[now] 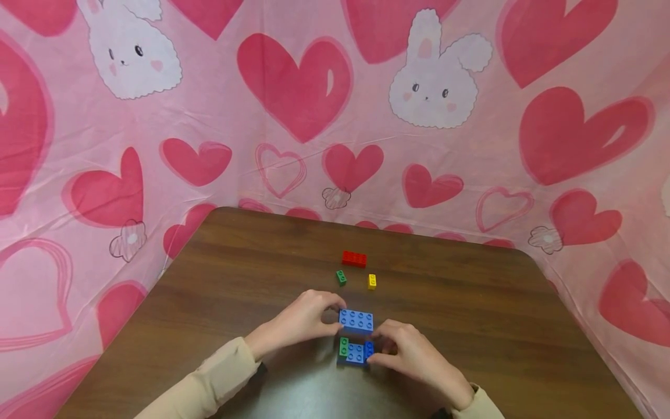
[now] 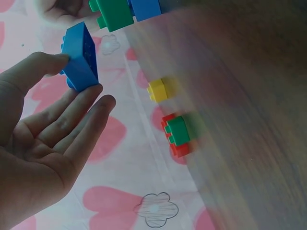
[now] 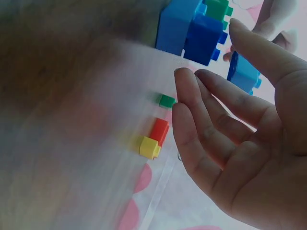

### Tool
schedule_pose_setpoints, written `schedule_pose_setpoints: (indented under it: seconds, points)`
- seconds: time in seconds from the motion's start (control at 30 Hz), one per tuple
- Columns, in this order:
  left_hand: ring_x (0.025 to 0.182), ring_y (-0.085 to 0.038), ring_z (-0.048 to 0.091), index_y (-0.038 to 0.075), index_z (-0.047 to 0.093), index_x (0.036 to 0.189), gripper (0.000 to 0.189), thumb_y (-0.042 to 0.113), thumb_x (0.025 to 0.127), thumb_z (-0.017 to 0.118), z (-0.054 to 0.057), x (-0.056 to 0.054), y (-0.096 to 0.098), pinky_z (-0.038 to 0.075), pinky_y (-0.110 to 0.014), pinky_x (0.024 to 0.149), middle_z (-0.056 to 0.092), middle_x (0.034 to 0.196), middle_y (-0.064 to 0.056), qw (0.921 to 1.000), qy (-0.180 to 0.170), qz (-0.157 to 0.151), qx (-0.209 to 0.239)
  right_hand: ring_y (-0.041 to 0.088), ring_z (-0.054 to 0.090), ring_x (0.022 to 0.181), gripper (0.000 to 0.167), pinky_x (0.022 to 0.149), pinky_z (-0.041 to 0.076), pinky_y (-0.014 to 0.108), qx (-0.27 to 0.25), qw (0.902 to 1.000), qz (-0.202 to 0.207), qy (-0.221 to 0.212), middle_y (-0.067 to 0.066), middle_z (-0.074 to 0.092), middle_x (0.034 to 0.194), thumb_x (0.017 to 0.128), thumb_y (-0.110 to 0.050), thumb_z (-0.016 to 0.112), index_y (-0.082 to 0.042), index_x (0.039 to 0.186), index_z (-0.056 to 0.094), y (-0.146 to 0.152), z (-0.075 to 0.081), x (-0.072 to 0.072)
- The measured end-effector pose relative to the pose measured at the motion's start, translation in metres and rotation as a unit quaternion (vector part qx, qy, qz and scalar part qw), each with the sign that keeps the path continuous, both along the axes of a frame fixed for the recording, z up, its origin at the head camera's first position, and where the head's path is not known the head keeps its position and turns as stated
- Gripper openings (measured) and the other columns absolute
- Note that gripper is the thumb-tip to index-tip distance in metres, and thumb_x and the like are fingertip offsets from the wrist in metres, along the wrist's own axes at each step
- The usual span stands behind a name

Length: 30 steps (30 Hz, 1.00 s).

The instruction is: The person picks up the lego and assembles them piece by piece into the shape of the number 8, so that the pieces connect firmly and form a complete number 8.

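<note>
My left hand (image 1: 309,317) pinches a light blue eight-stud brick (image 1: 356,320) at its left end, between thumb and fingers. In the left wrist view that brick (image 2: 80,56) is tilted and its hollow underside shows. Just below it in the head view lies another blue brick (image 1: 355,353) on the table, with a small green brick (image 1: 344,347) on its left end and a small dark blue brick (image 1: 369,348) on its right end. My right hand (image 1: 410,355) is at the dark blue brick, fingers loosely bent, with a gap between thumb and fingertips in the right wrist view.
Farther back on the brown wooden table (image 1: 251,250) lie a red brick (image 1: 354,259), a small green two-stud brick (image 1: 341,277) and a small yellow two-stud brick (image 1: 372,281). A pink cloth (image 1: 293,116) with hearts and rabbits hangs behind the table and along its sides.
</note>
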<state>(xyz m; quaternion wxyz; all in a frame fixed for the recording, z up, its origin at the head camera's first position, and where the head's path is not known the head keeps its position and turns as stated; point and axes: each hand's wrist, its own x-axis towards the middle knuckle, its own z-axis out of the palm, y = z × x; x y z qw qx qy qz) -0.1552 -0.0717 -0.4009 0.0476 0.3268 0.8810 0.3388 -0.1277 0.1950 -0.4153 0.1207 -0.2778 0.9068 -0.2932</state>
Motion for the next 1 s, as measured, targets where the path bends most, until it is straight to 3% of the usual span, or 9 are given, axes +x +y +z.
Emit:
schedule_pose_setpoints:
  seconds: [0.4,0.73,1.0]
  points:
    - [0.102,-0.019,0.07,0.012,0.071,0.114,0.031,0.021,0.085,0.078,0.001,0.007,0.002,0.056,-0.028,0.091,0.075,0.111,-0.001,0.9999,-0.01,-0.012,0.002,-0.002,0.06,0.074,0.035,0.066,0.056,0.022,-0.038,0.9961,0.003,0.079,0.001,0.071,0.096,0.085,-0.039,0.076,-0.01,0.105,0.071,0.007,0.007,0.001]
    - [0.1,-0.016,0.07,0.012,0.071,0.112,0.029,0.022,0.086,0.078,-0.004,0.01,0.004,0.056,-0.024,0.088,0.075,0.109,-0.001,0.9997,-0.013,-0.02,-0.001,-0.004,0.06,0.074,0.032,0.068,0.056,0.02,-0.032,0.9973,-0.017,0.063,0.005,0.072,0.1,0.085,-0.035,0.077,-0.012,0.108,0.072,0.003,0.012,0.003]
    - [0.097,-0.011,0.069,0.012,0.071,0.112,0.03,0.023,0.086,0.078,-0.005,0.012,0.005,0.056,-0.022,0.087,0.075,0.109,0.0,0.9993,-0.029,-0.024,0.0,-0.004,0.06,0.074,0.032,0.066,0.056,0.021,-0.031,0.9967,-0.009,0.074,0.002,0.073,0.097,0.086,-0.038,0.076,-0.012,0.105,0.073,0.002,0.014,0.004]
